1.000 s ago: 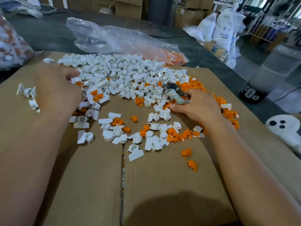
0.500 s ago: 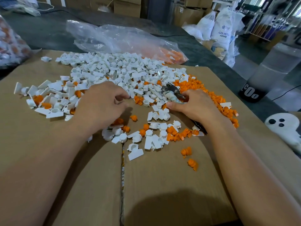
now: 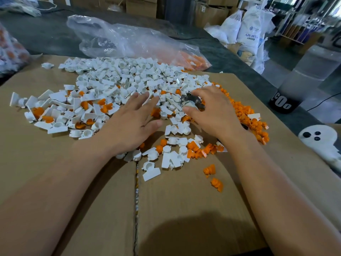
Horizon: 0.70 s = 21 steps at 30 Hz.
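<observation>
My left hand [image 3: 132, 124] lies flat, fingers straight and spread, resting on loose white plastic pieces [image 3: 129, 78] at the near edge of a large pile on a cardboard sheet [image 3: 184, 209]. Just beside it, my right hand [image 3: 214, 115] curls around a small metal tool [image 3: 191, 100], whose dark tip pokes out over the pile. Orange pieces [image 3: 245, 115] lie heaped to the right. A clear plastic bag [image 3: 129, 39] lies behind.

smooth white plastic pieces [image 3: 114, 84], faintly glossy; orange plastic caps [image 3: 245, 115] with the same sheen. matt brown cardboard [image 3: 184, 200] beneath, slightly rough. crinkled clear plastic bag [image 3: 129, 39], shiny. dull grey metal-looking tool [image 3: 191, 100] in right hand [image 3: 215, 115].
</observation>
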### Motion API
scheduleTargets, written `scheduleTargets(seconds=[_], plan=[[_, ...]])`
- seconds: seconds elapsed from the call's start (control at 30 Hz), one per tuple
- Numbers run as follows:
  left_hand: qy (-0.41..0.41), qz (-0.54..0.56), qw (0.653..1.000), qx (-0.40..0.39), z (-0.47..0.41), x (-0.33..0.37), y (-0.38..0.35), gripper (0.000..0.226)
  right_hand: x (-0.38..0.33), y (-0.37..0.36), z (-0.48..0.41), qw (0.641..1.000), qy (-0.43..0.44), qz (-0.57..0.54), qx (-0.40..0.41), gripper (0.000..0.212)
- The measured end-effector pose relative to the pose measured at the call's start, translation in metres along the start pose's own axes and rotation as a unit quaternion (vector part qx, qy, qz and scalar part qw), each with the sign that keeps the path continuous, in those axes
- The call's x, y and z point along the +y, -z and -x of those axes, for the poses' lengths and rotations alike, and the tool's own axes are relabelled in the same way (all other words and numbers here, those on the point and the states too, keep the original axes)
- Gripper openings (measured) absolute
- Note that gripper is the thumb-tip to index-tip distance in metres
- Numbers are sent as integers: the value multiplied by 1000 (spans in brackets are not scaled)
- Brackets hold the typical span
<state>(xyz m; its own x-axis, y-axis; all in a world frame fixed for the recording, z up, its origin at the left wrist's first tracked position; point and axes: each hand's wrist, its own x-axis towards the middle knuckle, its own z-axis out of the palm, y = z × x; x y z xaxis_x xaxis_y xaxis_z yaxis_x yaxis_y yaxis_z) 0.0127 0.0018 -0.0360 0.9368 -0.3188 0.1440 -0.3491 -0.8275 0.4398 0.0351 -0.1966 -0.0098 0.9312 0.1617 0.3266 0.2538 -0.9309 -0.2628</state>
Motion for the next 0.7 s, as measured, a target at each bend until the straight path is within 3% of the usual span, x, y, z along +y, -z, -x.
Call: scheduleTargets(seconds=[0.13, 0.2, 0.33, 0.6, 0.7], plan=[[7, -36, 999, -40, -1, 0, -1, 76, -27, -9, 2, 991, 128, -32, -40, 40], [-17, -56, 997, -41, -2, 0, 0, 61, -32, -16, 2, 983, 155, -23, -98, 41], [-47, -10, 998, 42, -3, 5, 4, 28, -31, -15, 1, 973, 154, -23, -170, 32], [39, 63, 984, 161, -2, 7, 7, 25, -25, -4, 7, 989, 89, -109, -44, 28], [73, 76, 977, 187, -1, 5, 11, 26, -23, -4, 8, 991, 65, -111, -33, 26]])
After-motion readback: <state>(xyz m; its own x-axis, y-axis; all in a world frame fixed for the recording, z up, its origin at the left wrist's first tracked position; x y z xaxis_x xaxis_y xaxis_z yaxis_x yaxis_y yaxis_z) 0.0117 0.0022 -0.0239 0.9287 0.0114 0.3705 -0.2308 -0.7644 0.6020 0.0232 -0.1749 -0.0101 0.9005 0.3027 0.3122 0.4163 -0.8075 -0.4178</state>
